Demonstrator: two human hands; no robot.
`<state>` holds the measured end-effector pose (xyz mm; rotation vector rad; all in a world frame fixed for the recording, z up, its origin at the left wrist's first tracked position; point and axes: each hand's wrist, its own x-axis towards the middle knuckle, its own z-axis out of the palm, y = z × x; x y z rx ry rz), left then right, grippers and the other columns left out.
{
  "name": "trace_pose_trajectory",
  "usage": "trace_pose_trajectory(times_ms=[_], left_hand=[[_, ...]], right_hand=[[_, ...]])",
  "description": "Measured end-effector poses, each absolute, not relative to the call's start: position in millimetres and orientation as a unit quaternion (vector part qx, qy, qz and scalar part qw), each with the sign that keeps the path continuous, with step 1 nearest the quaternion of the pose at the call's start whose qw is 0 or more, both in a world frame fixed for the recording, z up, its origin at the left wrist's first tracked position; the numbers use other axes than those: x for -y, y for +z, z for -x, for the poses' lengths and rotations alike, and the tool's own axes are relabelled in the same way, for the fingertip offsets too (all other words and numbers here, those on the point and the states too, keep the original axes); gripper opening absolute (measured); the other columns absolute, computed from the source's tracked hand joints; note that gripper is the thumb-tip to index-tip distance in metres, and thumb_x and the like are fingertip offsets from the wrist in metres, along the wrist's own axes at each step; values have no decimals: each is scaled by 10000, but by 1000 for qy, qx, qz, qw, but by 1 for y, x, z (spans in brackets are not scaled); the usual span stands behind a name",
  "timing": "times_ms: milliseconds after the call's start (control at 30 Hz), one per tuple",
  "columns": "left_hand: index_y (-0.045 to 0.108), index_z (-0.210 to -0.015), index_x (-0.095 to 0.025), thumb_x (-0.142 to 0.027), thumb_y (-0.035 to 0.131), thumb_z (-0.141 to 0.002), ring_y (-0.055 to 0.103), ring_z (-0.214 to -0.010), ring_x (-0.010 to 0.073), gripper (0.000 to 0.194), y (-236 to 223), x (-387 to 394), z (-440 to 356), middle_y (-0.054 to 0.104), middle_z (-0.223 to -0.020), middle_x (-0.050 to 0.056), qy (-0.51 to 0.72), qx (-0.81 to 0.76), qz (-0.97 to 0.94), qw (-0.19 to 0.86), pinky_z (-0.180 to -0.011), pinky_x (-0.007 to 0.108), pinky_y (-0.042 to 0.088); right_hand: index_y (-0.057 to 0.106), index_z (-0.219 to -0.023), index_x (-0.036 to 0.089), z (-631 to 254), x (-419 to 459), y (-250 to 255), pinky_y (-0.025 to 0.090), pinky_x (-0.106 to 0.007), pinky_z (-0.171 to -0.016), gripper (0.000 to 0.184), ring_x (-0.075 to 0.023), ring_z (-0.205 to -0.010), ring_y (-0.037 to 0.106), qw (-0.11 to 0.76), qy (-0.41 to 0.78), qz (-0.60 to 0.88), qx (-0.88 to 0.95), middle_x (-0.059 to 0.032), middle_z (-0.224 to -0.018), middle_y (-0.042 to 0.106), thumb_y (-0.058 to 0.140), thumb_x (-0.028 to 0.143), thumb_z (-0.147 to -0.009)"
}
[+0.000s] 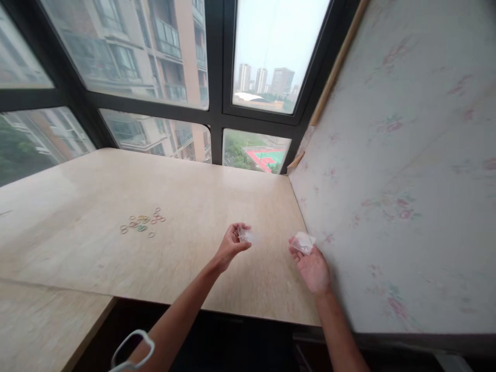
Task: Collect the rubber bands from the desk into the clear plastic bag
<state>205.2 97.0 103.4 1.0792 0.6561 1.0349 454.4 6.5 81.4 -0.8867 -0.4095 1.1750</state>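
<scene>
A small clear plastic piece (245, 235), perhaps half of a little box, is pinched between the thumb and fingers of my left hand (231, 247). My right hand (313, 267) is turned palm up near the wall, its fingers curled around a second clear plastic piece (304, 242) with a whitish, angular look. Both hands are above the pale tabletop (201, 206), apart from each other. To the left of my left hand, several thin coloured rings (142, 221) that look like rubber bands lie in a loose cluster.
Dark-framed windows (216, 72) rise behind the tabletop. A wall with flowered paper (391, 206) closes off the right side. The table's front edge (263, 314) runs below my forearms, with a dark gap under it. A pale loop (134, 351) shows by my left forearm.
</scene>
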Motion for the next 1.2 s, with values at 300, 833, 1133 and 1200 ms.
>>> trace_pose_trajectory(times_ms=[300,833,1133,1200], left_hand=[[421,-1066,-206,-102,647,-584,559,-904,175,542,84,-71,-278,519,-1117,85,294,-260,-632,668,-756,322,466],[513,-1166,-231,-209,734,-573,479,-1134,297,633,76,-84,-296,546,-1189,112,242,-317,-771,497,-962,467,375],[539,-1194,-261,-359,797,-549,287,-1297,374,702,66,-97,-312,456,-1345,138,198,-346,-840,369,-999,573,239],[537,-1206,-257,-383,808,-538,273,-1308,382,732,64,-98,-316,444,-1359,156,190,-347,-845,360,-1000,575,231]], right_hand=[[599,-801,169,-483,-48,79,472,-354,-993,101,-193,-1026,646,696,564,426,129,-109,-954,710,556,95,-748],[581,-857,169,-488,-79,70,500,-405,-949,84,-210,-1001,649,692,549,460,88,-125,-921,688,517,224,-865],[599,-893,227,-485,-28,85,401,-342,-1049,191,-184,-1211,505,738,401,529,125,-29,-1086,659,693,226,-726],[589,-1023,230,-474,-14,95,369,-342,-1070,318,-194,-1270,449,740,335,563,152,-30,-1241,599,705,270,-730]])
